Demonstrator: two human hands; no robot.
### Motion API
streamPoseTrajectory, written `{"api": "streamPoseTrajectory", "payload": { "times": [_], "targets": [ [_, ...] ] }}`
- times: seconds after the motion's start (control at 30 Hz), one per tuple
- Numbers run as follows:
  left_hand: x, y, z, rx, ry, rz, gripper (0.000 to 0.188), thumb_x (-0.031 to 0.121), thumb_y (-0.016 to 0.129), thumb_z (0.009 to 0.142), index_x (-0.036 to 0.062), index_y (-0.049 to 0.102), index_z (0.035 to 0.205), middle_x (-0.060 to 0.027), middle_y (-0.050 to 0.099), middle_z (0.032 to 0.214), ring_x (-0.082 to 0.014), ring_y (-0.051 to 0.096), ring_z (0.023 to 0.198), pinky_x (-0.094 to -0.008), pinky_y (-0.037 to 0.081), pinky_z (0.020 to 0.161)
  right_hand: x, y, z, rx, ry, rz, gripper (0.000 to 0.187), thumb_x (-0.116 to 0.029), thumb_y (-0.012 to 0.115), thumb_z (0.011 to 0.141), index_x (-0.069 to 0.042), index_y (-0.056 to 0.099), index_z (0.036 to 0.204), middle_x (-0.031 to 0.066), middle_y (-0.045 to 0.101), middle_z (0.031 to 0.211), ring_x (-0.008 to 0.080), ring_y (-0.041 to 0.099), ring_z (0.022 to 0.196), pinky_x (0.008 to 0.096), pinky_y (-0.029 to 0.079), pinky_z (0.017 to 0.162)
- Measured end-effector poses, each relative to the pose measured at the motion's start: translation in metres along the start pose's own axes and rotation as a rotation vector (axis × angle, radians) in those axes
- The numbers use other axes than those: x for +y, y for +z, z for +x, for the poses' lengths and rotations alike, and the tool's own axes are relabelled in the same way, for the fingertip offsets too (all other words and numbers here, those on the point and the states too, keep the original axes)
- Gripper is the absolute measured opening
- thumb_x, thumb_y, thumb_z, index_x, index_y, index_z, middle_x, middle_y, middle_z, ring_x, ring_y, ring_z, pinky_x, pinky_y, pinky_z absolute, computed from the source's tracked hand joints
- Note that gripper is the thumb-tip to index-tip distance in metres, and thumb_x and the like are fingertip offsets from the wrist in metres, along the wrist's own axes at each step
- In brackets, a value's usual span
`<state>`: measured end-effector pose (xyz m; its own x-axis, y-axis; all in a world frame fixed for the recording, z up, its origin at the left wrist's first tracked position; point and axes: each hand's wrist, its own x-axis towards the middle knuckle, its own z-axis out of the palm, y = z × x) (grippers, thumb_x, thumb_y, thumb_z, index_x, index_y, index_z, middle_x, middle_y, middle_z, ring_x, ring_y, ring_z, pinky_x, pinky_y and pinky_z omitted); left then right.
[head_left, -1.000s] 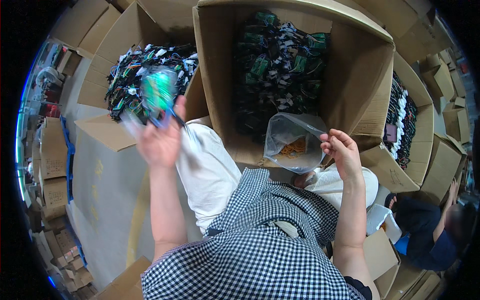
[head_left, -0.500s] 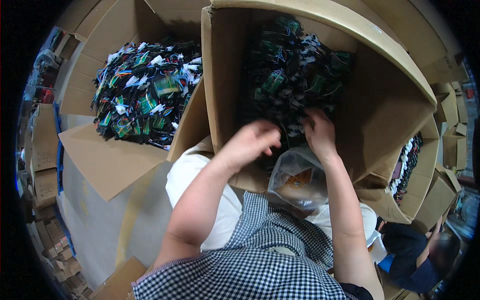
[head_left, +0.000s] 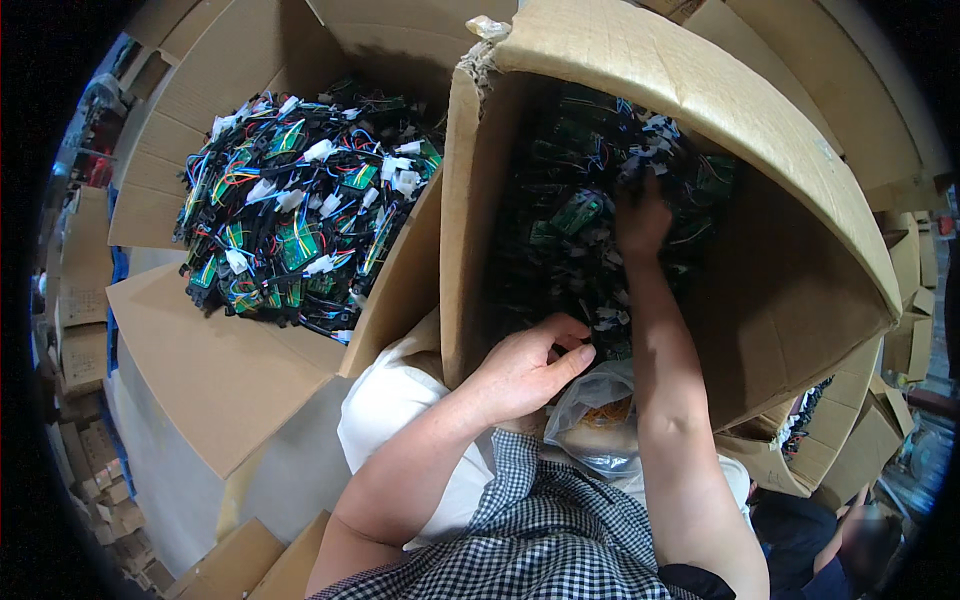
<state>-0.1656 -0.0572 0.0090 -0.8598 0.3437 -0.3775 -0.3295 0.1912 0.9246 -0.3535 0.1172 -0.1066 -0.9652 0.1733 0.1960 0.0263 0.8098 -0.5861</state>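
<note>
Wired circuit boards [head_left: 577, 212]: heaped inside the large carton [head_left: 790, 300]. Clear bag [head_left: 595, 447]: below the heap. Left hand [head_left: 530, 372]: loosely curled, nothing visible held. Right hand [head_left: 643, 220]: among the boards, grip cannot be told; best to pinch one board's edge, easing tangled leads [head_left: 601, 152] free.
</note>
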Motion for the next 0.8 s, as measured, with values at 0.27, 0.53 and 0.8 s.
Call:
{"api": "streamPoseTrajectory", "payload": {
  "times": [0.27,0.53,0.8],
  "targets": [
    [0.011,0.005,-0.006,0.438,0.556,0.632,0.053,0.026,0.07,0.078,0.0018,0.05,0.12,-0.0162,0.059,0.116,-0.0306,0.057,0.106,-0.039,0.043,0.092,-0.034,-0.132,-0.103,-0.253,0.016,0.395,0.059,-0.011,0.065,0.08,0.004,0.044,0.133,0.0229,0.062,0.111,0.0181,0.064,0.095,0.03,0.049,0.083],
    [-0.006,0.017,-0.011,0.144,-0.015,-0.356,0.083,0.026,0.072,0.08,0.0001,0.02,0.14,-0.015,0.05,0.114,-0.0154,0.054,0.088,-0.0298,0.048,0.079,-0.021,-0.121,-0.086,-0.559,0.28,0.909,0.041,-0.021,0.058,0.091,0.0,0.053,0.126,0.0131,0.065,0.108,0.0214,0.065,0.09,0.0335,0.049,0.087],
    [0.001,0.014,0.004,0.208,-0.158,-0.625,0.075,0.041,0.06,0.088,0.0031,0.021,0.14,-0.0105,0.054,0.116,-0.0172,0.058,0.083,-0.0289,0.049,0.076,0.108,0.004,0.032,-0.184,0.332,-0.14,0.062,-0.034,0.061,0.086,-0.001,0.042,0.134,0.0243,0.05,0.128,0.0368,0.052,0.115,0.0479,0.044,0.095]
  ]
}}
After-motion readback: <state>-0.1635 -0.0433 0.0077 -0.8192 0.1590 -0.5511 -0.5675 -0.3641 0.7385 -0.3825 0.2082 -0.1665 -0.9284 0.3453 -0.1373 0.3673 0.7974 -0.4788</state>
